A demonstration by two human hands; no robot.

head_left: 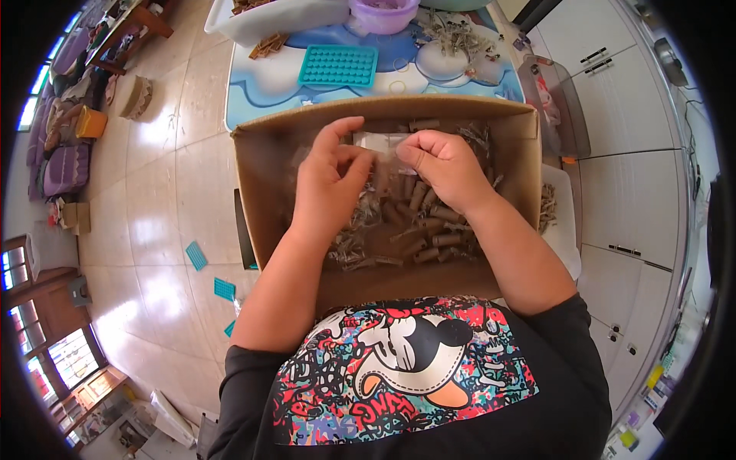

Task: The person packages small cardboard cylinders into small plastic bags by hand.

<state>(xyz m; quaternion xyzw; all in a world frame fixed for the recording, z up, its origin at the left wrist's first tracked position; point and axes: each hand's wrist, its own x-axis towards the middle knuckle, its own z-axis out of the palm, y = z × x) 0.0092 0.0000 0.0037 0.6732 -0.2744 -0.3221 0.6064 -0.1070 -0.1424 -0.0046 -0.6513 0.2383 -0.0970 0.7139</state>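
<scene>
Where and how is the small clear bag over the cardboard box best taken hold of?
The clear bag is best pinched by its two upper corners from above, one per side: it is thin, limp film spread flat between the left hand and right hand above the cardboard box.

Light: bright daylight from my windows [54,360] at lower left | Glare: sheen across the floor tiles [165,222] | Shadows: soft inside my cardboard box [491,115] | Distortion: fisheye bends edges, black corners | Blur: slight softness toward the rim
</scene>
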